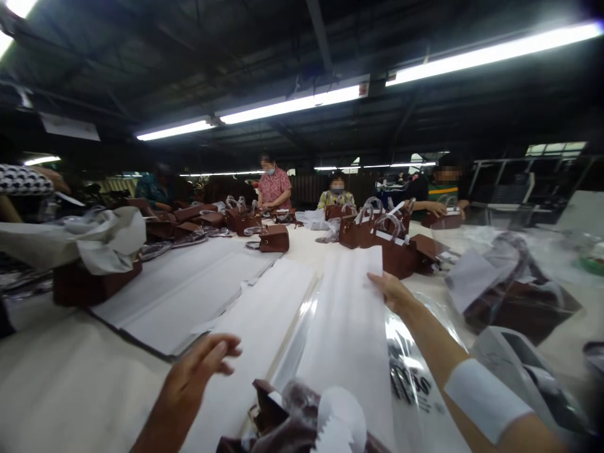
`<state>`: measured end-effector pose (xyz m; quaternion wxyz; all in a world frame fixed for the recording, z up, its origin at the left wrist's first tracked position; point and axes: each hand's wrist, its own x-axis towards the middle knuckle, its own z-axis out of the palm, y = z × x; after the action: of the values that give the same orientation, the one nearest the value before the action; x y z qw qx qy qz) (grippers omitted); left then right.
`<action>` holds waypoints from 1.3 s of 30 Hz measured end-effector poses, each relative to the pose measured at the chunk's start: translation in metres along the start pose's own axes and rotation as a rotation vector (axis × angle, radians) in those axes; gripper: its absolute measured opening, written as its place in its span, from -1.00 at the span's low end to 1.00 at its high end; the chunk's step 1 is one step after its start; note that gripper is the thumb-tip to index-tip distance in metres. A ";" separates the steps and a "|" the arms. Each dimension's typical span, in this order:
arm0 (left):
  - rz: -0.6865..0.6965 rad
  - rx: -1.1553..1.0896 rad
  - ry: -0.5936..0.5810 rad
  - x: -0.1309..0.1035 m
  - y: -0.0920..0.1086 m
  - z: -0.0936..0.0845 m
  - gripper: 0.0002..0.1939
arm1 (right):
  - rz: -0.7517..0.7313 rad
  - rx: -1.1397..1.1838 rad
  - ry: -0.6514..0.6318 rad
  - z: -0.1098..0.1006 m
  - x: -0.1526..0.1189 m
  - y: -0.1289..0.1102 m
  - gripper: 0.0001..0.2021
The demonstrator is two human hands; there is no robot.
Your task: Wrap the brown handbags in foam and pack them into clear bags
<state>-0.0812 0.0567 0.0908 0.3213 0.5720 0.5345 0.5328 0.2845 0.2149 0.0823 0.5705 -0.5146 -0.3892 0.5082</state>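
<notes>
A white sheet of paper point(349, 327) lies lengthways on the table point(61, 377), on top of a clear plastic bag point(415, 384) with dark print; the right hand point(391, 290) rests on the sheet's far right edge, fingers stretched flat and pressing rather than gripping; a white band point(486, 397) wraps that forearm. The left hand point(201, 365) hovers above the table to the left of the sheet, fingers loosely curled and apart, holding nothing. At the near edge, between the two arms, sits a brown handbag point(278, 415) partly stuffed with crumpled white paper point(340, 421). To the left of the sheet lie more stacked white sheets point(189, 296); beyond them another brown bag point(94, 280) with paper spilling over it. Past the right hand stands a cluster of brown handbags point(382, 242) with wrapped handles; a single small bag point(274, 239) stands alone further left. Three people sit at the far end of the table: one in a pink top point(274, 185), one in yellow point(336, 196), one in green point(443, 192); long tube lights point(292, 104) run overhead.
</notes>
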 end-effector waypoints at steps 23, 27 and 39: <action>0.047 -0.707 -0.314 0.040 0.100 0.081 -0.52 | -0.390 -0.252 -0.698 0.084 -0.144 -0.056 -0.76; 0.097 -0.783 -0.371 0.038 0.102 0.086 -0.50 | -0.358 -0.251 -0.713 0.092 -0.148 -0.052 -0.76; 0.156 -0.708 -0.336 0.038 0.097 0.094 -0.62 | -0.470 -0.386 -0.492 0.099 -0.156 -0.077 -0.38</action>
<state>0.0292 0.0905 0.1708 0.5400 0.5441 0.2127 0.6059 0.1741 0.0850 0.1866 0.4537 -0.3719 -0.7101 0.3892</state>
